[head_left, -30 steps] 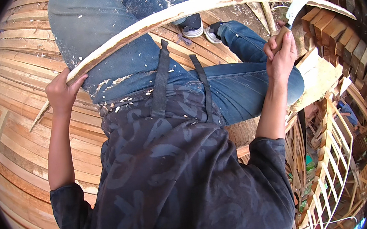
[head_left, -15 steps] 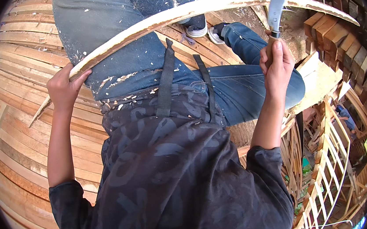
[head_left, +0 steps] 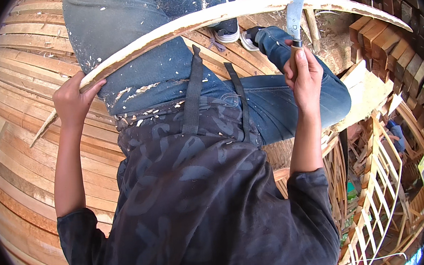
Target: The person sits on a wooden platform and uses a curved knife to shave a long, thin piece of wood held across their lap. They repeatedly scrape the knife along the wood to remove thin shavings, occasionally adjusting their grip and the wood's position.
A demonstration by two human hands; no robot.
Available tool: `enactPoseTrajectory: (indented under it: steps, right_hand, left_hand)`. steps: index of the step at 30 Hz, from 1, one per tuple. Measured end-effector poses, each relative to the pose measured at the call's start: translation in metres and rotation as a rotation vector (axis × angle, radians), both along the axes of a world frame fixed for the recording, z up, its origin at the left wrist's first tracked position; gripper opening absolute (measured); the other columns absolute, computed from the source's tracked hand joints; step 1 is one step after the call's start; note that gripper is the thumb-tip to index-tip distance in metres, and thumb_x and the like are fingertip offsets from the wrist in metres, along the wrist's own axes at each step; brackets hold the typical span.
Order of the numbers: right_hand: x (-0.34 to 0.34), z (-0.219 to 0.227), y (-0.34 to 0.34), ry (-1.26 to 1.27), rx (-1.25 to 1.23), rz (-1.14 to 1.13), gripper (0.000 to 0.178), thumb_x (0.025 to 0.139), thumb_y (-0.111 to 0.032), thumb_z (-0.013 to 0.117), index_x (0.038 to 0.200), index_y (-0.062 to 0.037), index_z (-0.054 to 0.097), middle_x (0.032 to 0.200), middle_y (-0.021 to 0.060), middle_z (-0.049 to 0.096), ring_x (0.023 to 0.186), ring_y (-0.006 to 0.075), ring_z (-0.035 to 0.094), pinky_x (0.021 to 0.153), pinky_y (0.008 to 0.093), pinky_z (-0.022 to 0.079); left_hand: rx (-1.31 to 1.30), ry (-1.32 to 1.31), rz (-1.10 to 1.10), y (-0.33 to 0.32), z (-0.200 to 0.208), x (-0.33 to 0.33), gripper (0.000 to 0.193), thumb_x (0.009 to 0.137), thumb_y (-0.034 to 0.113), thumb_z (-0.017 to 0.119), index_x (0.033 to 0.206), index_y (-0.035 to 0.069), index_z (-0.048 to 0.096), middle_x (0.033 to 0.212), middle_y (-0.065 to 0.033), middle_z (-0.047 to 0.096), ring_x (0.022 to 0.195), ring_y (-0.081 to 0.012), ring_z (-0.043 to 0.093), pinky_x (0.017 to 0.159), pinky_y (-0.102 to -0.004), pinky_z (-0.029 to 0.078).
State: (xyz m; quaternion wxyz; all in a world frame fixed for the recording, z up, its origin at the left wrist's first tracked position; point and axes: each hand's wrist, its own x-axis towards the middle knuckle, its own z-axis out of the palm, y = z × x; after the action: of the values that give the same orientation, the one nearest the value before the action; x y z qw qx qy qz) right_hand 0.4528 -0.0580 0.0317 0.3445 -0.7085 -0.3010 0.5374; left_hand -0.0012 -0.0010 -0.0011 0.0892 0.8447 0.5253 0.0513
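A long pale strip of wood (head_left: 181,24) with a rough brown lower edge runs across my lap, curved in this view. Wrapped round it near its left end is my left hand (head_left: 73,97), and a thin tapered tip sticks out past the wrist. My right hand (head_left: 304,75) grips the wooden handle of a knife with a curved blade (head_left: 297,9), held upright. The blade crosses the strip right of its middle and covers part of it; whether it cuts in cannot be told.
Shavings lie on my jeans (head_left: 150,77) and dark shirt. Long planks (head_left: 35,149) spread out at the left. Stacked wood blocks (head_left: 393,53) stand at the right, above a slatted wooden frame (head_left: 377,208). A pale board (head_left: 366,89) sits beside my right knee.
My right hand has moved left with the knife, so the blade now crosses the strip nearer its middle. My left hand and the strip have barely shifted.
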Motion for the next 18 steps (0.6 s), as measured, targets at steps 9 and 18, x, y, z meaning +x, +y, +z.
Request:
enactPoseTrajectory:
  steps: [9, 18]
  right_hand:
    - [0.003, -0.003, -0.004, 0.068, 0.068, -0.077, 0.035, 0.102, -0.027, 0.041, 0.119, 0.0010, 0.054, 0.059, -0.0013, 0.040, 0.045, 0.0035, 0.033, 0.040, 0.0171, 0.027]
    - [0.001, -0.009, -0.006, -0.017, 0.055, 0.065, 0.030, 0.100, -0.022, 0.048, 0.119, -0.0012, 0.057, 0.059, -0.0022, 0.043, 0.047, 0.0032, 0.037, 0.041, 0.0180, 0.030]
  left_hand:
    - [0.008, -0.011, 0.011, -0.001, 0.003, 0.003, 0.043, 0.067, 0.042, 0.081, 0.080, 0.004, 0.066, 0.058, -0.0083, 0.061, 0.049, -0.0221, 0.059, 0.045, -0.0312, 0.045]
    - [-0.013, 0.007, 0.011, -0.002, 0.008, 0.003, 0.043, 0.067, 0.043, 0.081, 0.079, 0.004, 0.066, 0.059, -0.0080, 0.061, 0.049, -0.0221, 0.059, 0.045, -0.0305, 0.045]
